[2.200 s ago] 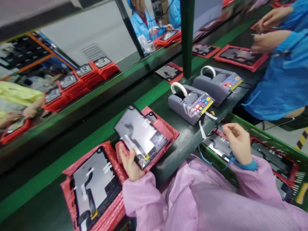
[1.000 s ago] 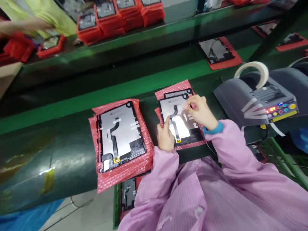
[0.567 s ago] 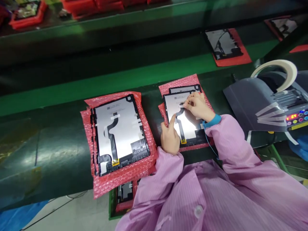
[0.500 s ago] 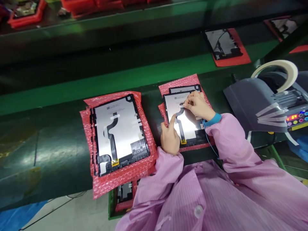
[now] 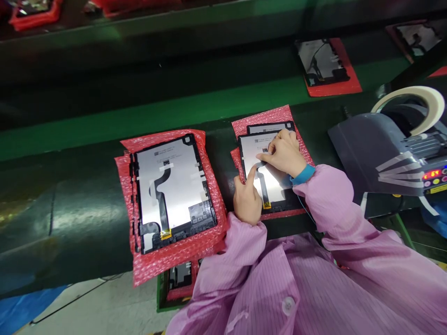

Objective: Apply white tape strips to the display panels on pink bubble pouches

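Leftmost, we note the table (image 5: 66, 200), dark and shiny. On it lies the left panel (image 5: 179, 174), the left cable (image 5: 161, 204) winding down to a yellow tab (image 5: 165, 234), all on stacked red wrap (image 5: 150, 271). Below the table edge we see a green crate (image 5: 161, 293) with wrapped panels inside.

Next, the left hand (image 5: 247, 202), at the left edge of the right panel (image 5: 249, 144). This panel lies on the table, on pink-red bubble sheets (image 5: 246, 124), over an under panel (image 5: 271, 126) that shows along its far side. Left grip is released: index finger stretched onto the right panel beside the right cable (image 5: 264, 188), thumb apart.

The right hand (image 5: 284, 153), teal band (image 5: 303, 175) at the wrist, lies over the same panel, thumb tip near the left index tip. Fingers are bent; we cannot tell whether this grip pinches anything.

Farther right, a third panel (image 5: 324, 60) sits across the green strip (image 5: 174, 110). Last, a grey dispenser (image 5: 366, 144) bearing a tape roll (image 5: 436, 104), white strips on its side, red digits lit.
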A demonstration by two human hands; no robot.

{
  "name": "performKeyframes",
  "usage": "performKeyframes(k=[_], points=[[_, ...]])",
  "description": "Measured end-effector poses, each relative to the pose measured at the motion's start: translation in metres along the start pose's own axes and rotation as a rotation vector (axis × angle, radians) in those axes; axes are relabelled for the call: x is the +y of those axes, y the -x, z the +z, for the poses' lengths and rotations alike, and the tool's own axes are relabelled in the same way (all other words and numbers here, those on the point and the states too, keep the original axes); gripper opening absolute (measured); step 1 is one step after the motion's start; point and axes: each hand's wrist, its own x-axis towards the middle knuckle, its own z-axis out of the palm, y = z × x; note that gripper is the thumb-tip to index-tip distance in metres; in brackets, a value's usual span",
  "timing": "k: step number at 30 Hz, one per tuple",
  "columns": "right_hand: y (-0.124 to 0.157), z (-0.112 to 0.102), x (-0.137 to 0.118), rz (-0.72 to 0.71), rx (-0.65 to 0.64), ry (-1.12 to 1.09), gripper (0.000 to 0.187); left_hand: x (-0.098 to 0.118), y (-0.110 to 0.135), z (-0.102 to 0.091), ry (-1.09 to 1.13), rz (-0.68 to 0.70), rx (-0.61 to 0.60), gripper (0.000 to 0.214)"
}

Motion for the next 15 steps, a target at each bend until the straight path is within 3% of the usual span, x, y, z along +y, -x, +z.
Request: performKeyframes(k=[5,10,15], points=[[-0.003,-0.002,0.005,0.089,0.005,0.009,0.044,-0.001,0.0,0.002,0.009,0.0,0.006,0.067],[-0.011,-0.008,0.02,0.111,-0.031,-0.063,0.034,0.0,0.0,0.005,0.022,-0.021,0.023,0.068],[0.0,-0.017,0.044,0.066,0.023,-0.286,0.034,-0.011,-0.003,0.01,0.263,0.023,0.131,0.058]])
